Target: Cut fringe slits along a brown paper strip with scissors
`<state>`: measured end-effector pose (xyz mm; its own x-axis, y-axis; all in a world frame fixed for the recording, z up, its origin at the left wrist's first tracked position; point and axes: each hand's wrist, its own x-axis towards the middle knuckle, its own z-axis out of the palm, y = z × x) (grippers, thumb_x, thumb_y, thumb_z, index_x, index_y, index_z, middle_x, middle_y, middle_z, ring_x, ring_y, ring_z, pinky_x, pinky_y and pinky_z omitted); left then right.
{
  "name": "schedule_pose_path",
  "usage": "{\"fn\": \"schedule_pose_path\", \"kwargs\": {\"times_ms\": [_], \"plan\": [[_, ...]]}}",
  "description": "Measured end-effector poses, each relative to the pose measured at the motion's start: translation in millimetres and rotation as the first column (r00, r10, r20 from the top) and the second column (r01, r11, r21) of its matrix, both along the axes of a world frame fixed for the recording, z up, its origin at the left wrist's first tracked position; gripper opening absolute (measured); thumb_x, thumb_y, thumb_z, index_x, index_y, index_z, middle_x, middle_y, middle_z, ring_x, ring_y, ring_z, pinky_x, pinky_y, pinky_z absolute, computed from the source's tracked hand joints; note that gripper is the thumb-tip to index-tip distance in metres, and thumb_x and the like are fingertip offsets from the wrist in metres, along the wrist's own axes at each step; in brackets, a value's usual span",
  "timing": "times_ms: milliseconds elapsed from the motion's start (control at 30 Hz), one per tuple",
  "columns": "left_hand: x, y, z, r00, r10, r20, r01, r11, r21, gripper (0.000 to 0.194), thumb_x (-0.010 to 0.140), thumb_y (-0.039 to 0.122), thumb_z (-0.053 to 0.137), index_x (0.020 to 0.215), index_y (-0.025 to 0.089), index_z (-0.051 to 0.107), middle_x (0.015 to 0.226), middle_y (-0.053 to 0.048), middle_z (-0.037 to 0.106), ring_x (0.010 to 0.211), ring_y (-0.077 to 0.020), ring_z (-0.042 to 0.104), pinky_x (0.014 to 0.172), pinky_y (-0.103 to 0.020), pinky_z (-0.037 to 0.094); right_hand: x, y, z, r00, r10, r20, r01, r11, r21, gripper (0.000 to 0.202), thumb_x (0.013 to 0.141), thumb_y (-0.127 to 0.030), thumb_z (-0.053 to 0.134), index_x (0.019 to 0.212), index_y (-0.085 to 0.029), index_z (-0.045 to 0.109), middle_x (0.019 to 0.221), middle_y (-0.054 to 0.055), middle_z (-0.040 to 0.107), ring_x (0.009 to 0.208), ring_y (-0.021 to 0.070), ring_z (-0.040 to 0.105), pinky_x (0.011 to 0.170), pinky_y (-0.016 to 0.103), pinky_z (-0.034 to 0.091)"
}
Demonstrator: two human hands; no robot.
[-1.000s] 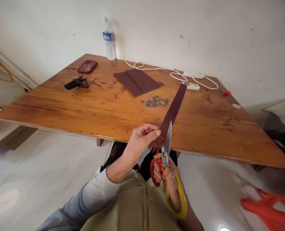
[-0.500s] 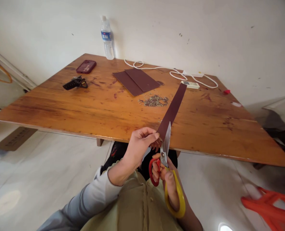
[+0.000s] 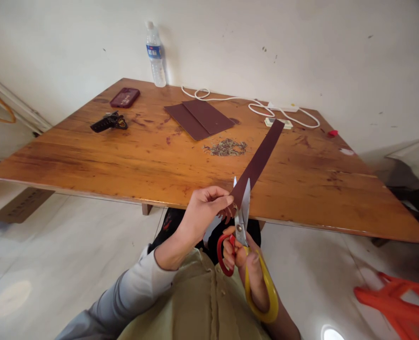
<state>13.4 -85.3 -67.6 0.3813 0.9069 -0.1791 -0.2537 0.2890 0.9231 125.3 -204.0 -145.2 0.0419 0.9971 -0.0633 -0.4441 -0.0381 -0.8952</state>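
Note:
Pinched between the thumb and fingers of my left hand is the near end of a long dark maroon strip, paper-like, that slants up and away over the table. Its near end shows curled, cut slivers below my fingertips. My right hand is wrapped through the handles of a pair of scissors, one handle red and the other yellow. The blades stand apart, one on each side of the strip close to my left fingertips. Beyond the hands lies a small heap of thin cut shreds.
On the wooden table lie maroon sheets, a phone in a dark red case and a black bundled item. A water bottle, a white cable and a white remote are farther back. An orange-red stool stands lower right.
The scissor blades have opened wider, with the handles spreading apart. The strip's far end has swung slightly to the right, now over the remote. My left hand keeps its pinch.

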Motion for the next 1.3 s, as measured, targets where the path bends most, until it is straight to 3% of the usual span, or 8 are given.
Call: {"fn": "schedule_pose_path", "kwargs": {"times_ms": [433,733,867,1000,1167,1300], "plan": [[-8,10,7.7,0.992,-0.095,-0.088,0.105,0.989,0.106,0.02,0.075,0.029,0.074,0.06,0.017,0.067,0.057,-0.001,0.064,0.053,-0.0104,0.052,0.055,-0.024,0.041,0,-7,7.7,0.999,0.036,-0.028,-0.038,0.997,-0.063,0.065,0.082,-0.082,0.064,0.113,-0.024,0.066,0.076,-0.003,0.045,0.056,0.013,0.034,0.047,0.026,0.031],[-1,1,0.3,0.999,-0.011,0.034,0.011,1.0,-0.01,0.018,0.073,0.03,0.077,0.065,0.017,0.068,0.06,0.0,0.065,0.053,-0.0098,0.053,0.055,-0.024,0.042,-4,-2,19.9,0.999,-0.037,0.04,0.04,0.996,-0.08,0.061,0.078,-0.083,0.066,0.1,-0.027,0.066,0.072,-0.004,0.044,0.053,0.0127,0.03,0.045,0.025,0.032],[0,0,-1.3,0.998,0.033,0.044,-0.032,0.999,-0.027,0.015,0.072,0.027,0.077,0.066,0.016,0.069,0.06,0.0,0.066,0.056,-0.0104,0.056,0.06,-0.024,0.044,-3,-4,20.9,0.997,-0.034,0.074,0.038,0.997,-0.061,0.061,0.08,-0.083,0.064,0.104,-0.027,0.066,0.07,-0.004,0.044,0.054,0.014,0.033,0.047,0.026,0.033],[-3,3,1.9,1.0,-0.031,0.0,0.031,0.999,0.012,0.018,0.074,0.029,0.075,0.064,0.015,0.069,0.061,-0.003,0.068,0.057,-0.0119,0.058,0.06,-0.025,0.045,-1,-10,18.8,0.993,-0.01,0.116,0.013,1.0,-0.024,0.064,0.089,-0.08,0.055,0.119,-0.026,0.066,0.077,-0.001,0.05,0.062,0.0169,0.04,0.056,0.031,0.036],[-5,5,3.8,0.997,-0.075,0.0,0.075,0.996,0.048,0.017,0.074,0.027,0.075,0.063,0.015,0.069,0.058,-0.001,0.066,0.054,-0.0103,0.055,0.056,-0.024,0.043,2,-9,7.9,0.999,0.021,0.046,-0.021,1.0,-0.002,0.075,0.082,-0.088,0.053,0.121,-0.024,0.066,0.078,-0.001,0.051,0.062,0.0162,0.042,0.056,0.03,0.037],[-7,6,3.2,0.996,-0.089,-0.001,0.089,0.993,0.074,0.016,0.075,0.026,0.074,0.064,0.015,0.069,0.059,0.0,0.066,0.055,-0.01,0.055,0.057,-0.024,0.043,1,-5,2.8,0.998,0.048,-0.044,-0.047,0.999,0.011,0.072,0.08,-0.086,0.06,0.117,-0.025,0.067,0.073,-0.004,0.049,0.056,0.0135,0.039,0.052,0.027,0.035]]}}
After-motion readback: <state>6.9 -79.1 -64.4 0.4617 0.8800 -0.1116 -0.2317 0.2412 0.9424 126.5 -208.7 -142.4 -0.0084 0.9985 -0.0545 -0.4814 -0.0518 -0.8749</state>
